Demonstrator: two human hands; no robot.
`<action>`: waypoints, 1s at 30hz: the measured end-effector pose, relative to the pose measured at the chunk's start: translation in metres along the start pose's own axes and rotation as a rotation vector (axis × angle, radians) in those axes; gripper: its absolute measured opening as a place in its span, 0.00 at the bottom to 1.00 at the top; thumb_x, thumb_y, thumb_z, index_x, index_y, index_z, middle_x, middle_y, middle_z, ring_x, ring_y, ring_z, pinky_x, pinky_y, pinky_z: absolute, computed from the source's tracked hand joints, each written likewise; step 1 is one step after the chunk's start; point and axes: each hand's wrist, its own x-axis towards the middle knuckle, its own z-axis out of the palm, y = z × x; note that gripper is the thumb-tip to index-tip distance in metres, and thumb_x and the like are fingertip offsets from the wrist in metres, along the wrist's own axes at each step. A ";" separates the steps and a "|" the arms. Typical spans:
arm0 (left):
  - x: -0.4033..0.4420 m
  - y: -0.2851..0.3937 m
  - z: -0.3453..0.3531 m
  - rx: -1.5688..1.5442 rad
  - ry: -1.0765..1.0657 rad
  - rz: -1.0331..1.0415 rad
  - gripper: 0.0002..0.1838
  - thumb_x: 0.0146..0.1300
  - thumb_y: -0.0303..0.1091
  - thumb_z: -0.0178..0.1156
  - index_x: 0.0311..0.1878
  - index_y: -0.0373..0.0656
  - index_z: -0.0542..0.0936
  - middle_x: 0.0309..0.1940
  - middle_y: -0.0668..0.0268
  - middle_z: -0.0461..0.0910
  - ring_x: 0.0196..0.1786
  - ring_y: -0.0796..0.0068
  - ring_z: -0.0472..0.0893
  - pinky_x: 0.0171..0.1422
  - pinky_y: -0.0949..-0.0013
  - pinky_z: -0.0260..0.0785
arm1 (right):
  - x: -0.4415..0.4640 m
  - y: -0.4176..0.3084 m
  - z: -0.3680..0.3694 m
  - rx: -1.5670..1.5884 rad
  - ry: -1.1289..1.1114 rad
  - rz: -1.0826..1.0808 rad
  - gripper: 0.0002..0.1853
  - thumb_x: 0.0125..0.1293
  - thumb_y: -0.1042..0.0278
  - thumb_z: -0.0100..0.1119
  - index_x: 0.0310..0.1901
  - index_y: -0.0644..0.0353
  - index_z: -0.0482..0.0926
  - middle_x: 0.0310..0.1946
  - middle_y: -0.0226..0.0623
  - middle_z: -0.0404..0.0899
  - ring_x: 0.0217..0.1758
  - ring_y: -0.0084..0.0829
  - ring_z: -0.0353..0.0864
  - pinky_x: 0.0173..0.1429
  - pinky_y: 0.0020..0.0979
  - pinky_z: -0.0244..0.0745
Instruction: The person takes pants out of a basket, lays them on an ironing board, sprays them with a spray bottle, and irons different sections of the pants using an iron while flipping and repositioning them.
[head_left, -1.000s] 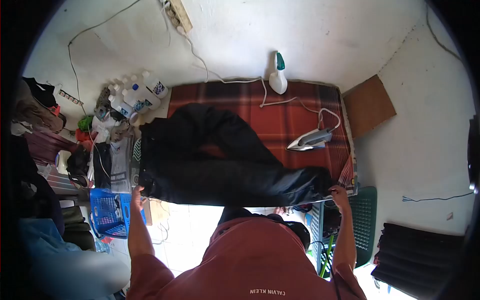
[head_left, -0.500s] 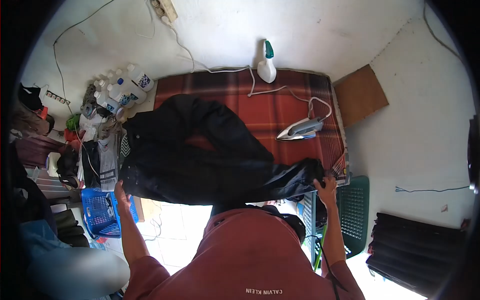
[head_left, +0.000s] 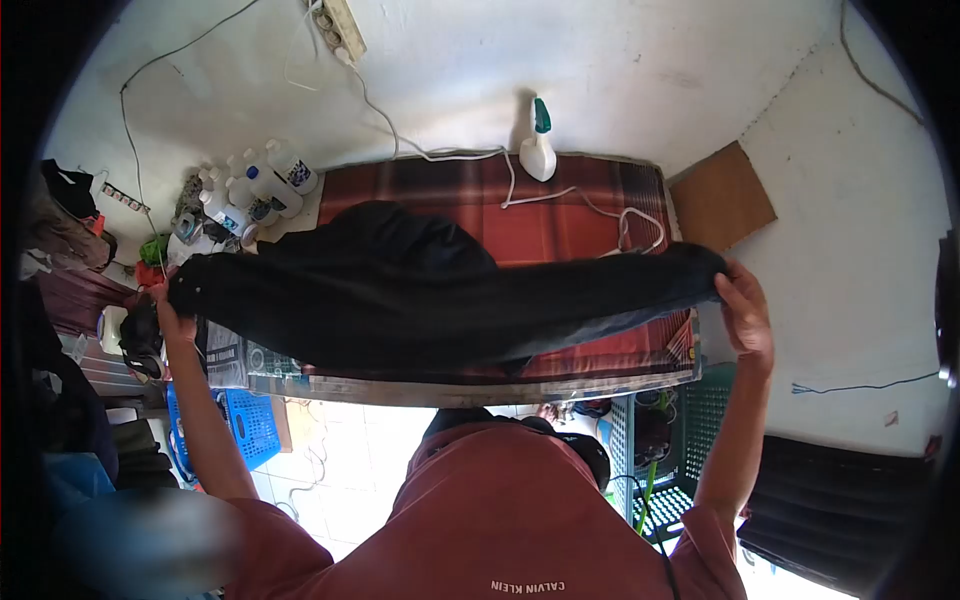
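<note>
Black trousers [head_left: 420, 305] are stretched sideways between my two hands, raised over the near part of a table with a red plaid cloth [head_left: 590, 180]. My left hand [head_left: 176, 318] is closed on the waist end, at the left. At the right, my right hand [head_left: 744, 305] grips the leg's hem end. Part of the trousers behind rests bunched on the cloth. The iron is hidden behind the lifted leg; only its white cord [head_left: 645, 222] shows. A white spray bottle with a green trigger [head_left: 538, 150] stands at the table's back edge.
Several white bottles [head_left: 275, 188] stand at the table's back left corner. A blue basket [head_left: 250, 428] is below on the left, a green crate [head_left: 700, 420] below on the right. Brown board [head_left: 722, 195] leans at the right wall. Dark folded fabric [head_left: 840, 500] lies lower right.
Both hands have moved up and farther apart, lifting the near leg of the trousers off the cloth and pulling it straight. The lifted leg now covers the iron, which showed before.
</note>
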 end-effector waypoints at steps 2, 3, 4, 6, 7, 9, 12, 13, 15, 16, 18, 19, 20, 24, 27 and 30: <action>-0.007 0.010 -0.001 -0.015 0.054 -0.046 0.22 0.79 0.49 0.55 0.62 0.42 0.82 0.55 0.60 0.88 0.55 0.64 0.88 0.63 0.59 0.80 | -0.007 -0.007 -0.019 0.003 0.041 -0.011 0.16 0.76 0.64 0.62 0.55 0.68 0.80 0.47 0.32 0.84 0.55 0.24 0.78 0.68 0.31 0.65; -0.022 0.005 0.002 -0.012 0.052 -0.043 0.22 0.79 0.49 0.55 0.62 0.42 0.82 0.55 0.60 0.88 0.55 0.64 0.88 0.63 0.59 0.80 | -0.011 -0.002 -0.027 0.007 0.041 -0.013 0.16 0.76 0.64 0.62 0.55 0.68 0.80 0.47 0.32 0.84 0.55 0.24 0.78 0.68 0.31 0.65; -0.036 -0.003 0.002 0.070 0.149 -0.059 0.22 0.78 0.49 0.57 0.61 0.43 0.83 0.53 0.62 0.88 0.53 0.66 0.88 0.59 0.61 0.81 | -0.016 0.007 -0.035 0.000 0.035 0.018 0.15 0.75 0.62 0.63 0.53 0.67 0.81 0.45 0.32 0.83 0.54 0.24 0.78 0.66 0.30 0.65; -0.055 -0.029 -0.026 0.197 0.275 -0.130 0.20 0.76 0.50 0.60 0.58 0.46 0.85 0.48 0.66 0.89 0.47 0.71 0.88 0.52 0.65 0.81 | -0.031 0.033 -0.051 -0.004 0.036 0.050 0.15 0.73 0.61 0.65 0.50 0.66 0.81 0.44 0.31 0.83 0.53 0.24 0.77 0.65 0.30 0.64; -0.058 -0.052 -0.058 0.240 0.306 -0.184 0.19 0.74 0.51 0.62 0.56 0.47 0.86 0.45 0.68 0.90 0.44 0.74 0.88 0.48 0.68 0.80 | -0.040 0.056 -0.060 0.015 0.044 0.113 0.13 0.71 0.61 0.66 0.45 0.64 0.81 0.42 0.31 0.82 0.50 0.24 0.77 0.62 0.30 0.65; -0.068 -0.108 -0.115 0.263 0.280 -0.265 0.16 0.71 0.52 0.65 0.49 0.50 0.86 0.39 0.70 0.89 0.39 0.76 0.87 0.44 0.69 0.79 | -0.061 0.125 -0.096 -0.007 0.094 0.279 0.09 0.66 0.63 0.67 0.36 0.59 0.80 0.37 0.29 0.81 0.44 0.24 0.77 0.55 0.31 0.67; -0.109 -0.176 -0.127 0.549 0.359 -0.373 0.15 0.69 0.53 0.67 0.42 0.52 0.85 0.33 0.71 0.85 0.34 0.75 0.83 0.35 0.64 0.76 | -0.093 0.227 -0.112 -0.206 0.153 0.519 0.09 0.62 0.66 0.65 0.28 0.59 0.77 0.30 0.34 0.80 0.38 0.35 0.80 0.47 0.39 0.70; -0.116 -0.194 -0.149 0.690 0.374 -0.396 0.16 0.68 0.54 0.68 0.40 0.52 0.84 0.31 0.71 0.83 0.33 0.73 0.82 0.33 0.62 0.74 | -0.101 0.250 -0.106 -0.201 0.145 0.524 0.09 0.62 0.66 0.65 0.28 0.59 0.77 0.30 0.34 0.80 0.38 0.35 0.80 0.47 0.39 0.70; -0.137 -0.217 -0.127 1.003 0.523 -0.324 0.21 0.65 0.57 0.70 0.40 0.47 0.83 0.28 0.66 0.79 0.33 0.70 0.79 0.29 0.57 0.71 | -0.112 0.285 -0.096 -0.797 0.080 0.572 0.10 0.61 0.65 0.64 0.32 0.64 0.79 0.31 0.44 0.82 0.40 0.47 0.81 0.49 0.44 0.72; -0.134 -0.230 -0.139 1.175 0.583 -0.294 0.24 0.63 0.56 0.72 0.43 0.42 0.83 0.29 0.60 0.79 0.37 0.61 0.82 0.33 0.51 0.73 | -0.113 0.291 -0.097 -0.795 0.074 0.576 0.10 0.61 0.65 0.64 0.32 0.64 0.79 0.31 0.44 0.82 0.40 0.47 0.81 0.49 0.44 0.72; -0.135 -0.229 -0.079 1.547 0.806 -0.108 0.22 0.63 0.51 0.72 0.46 0.41 0.83 0.34 0.57 0.81 0.41 0.56 0.83 0.38 0.49 0.74 | -0.117 0.300 -0.103 -0.780 0.138 0.569 0.12 0.60 0.64 0.64 0.38 0.66 0.82 0.37 0.53 0.84 0.45 0.54 0.82 0.55 0.44 0.74; -0.132 -0.221 -0.024 1.900 1.022 0.112 0.20 0.64 0.47 0.71 0.48 0.40 0.83 0.39 0.54 0.83 0.45 0.51 0.84 0.43 0.46 0.75 | -0.115 0.299 -0.101 -0.776 0.140 0.574 0.12 0.60 0.64 0.64 0.38 0.66 0.82 0.37 0.53 0.84 0.45 0.54 0.82 0.55 0.44 0.74; -0.122 -0.216 0.010 1.896 0.709 0.375 0.19 0.63 0.41 0.70 0.51 0.41 0.83 0.44 0.53 0.84 0.50 0.48 0.83 0.50 0.47 0.74 | -0.109 0.293 -0.098 -0.801 0.149 0.572 0.15 0.61 0.63 0.64 0.43 0.65 0.83 0.40 0.53 0.84 0.48 0.52 0.83 0.57 0.42 0.75; -0.102 -0.226 0.226 1.432 -0.319 0.710 0.23 0.59 0.31 0.70 0.58 0.40 0.81 0.57 0.53 0.81 0.63 0.49 0.77 0.70 0.51 0.67 | -0.076 0.267 -0.057 -0.612 0.377 0.461 0.24 0.65 0.57 0.68 0.57 0.63 0.83 0.49 0.54 0.85 0.57 0.49 0.84 0.63 0.39 0.76; -0.092 -0.275 0.354 1.460 -0.838 0.736 0.29 0.55 0.28 0.70 0.64 0.44 0.79 0.63 0.58 0.79 0.75 0.52 0.71 0.77 0.50 0.63 | -0.054 0.280 -0.034 -0.807 0.315 0.255 0.26 0.71 0.56 0.64 0.64 0.64 0.78 0.53 0.53 0.83 0.57 0.49 0.84 0.65 0.41 0.75; -0.072 -0.342 0.408 1.482 -1.051 1.014 0.33 0.55 0.28 0.70 0.68 0.44 0.78 0.72 0.58 0.74 0.79 0.51 0.65 0.78 0.48 0.61 | -0.043 0.269 -0.015 -0.867 0.336 0.384 0.26 0.71 0.54 0.65 0.63 0.66 0.78 0.53 0.55 0.83 0.60 0.52 0.82 0.65 0.43 0.74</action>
